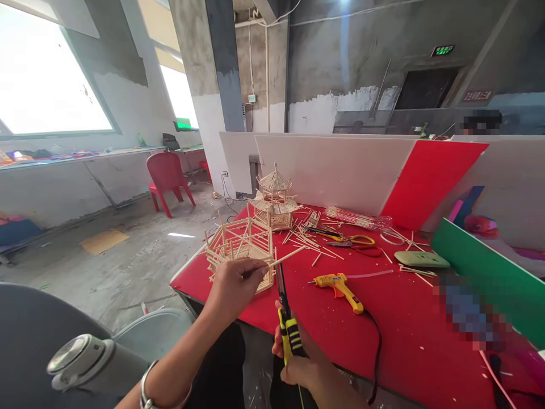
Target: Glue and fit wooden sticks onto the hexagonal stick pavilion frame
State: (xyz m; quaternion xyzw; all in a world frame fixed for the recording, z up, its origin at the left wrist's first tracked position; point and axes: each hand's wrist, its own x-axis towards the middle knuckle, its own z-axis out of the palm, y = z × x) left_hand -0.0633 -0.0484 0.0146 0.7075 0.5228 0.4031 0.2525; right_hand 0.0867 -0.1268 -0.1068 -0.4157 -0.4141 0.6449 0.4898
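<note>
A thin wooden stick [290, 257] is pinched between the thumb and fingers of my left hand [236, 292], its free end pointing right. Wrapped round the handles of black-and-yellow scissors [284, 301] is my right hand [304, 363]. The scissors' dark blades point up and reach the stick just beyond my left fingertips; whether they touch it I cannot tell. Right behind my left hand stands an open many-sided stick frame [238, 238], partly hidden by that hand. Farther back rises a small pagoda model [275, 201] made of similar sticks.
A yellow glue gun [340, 288] lies on the red tabletop [400, 318], its black cord running off the front edge. Behind are loose sticks [317, 241], red-handled scissors [366, 250], bundled sticks [357, 218] and a green case [421, 259]. A green board [481, 278] stands right.
</note>
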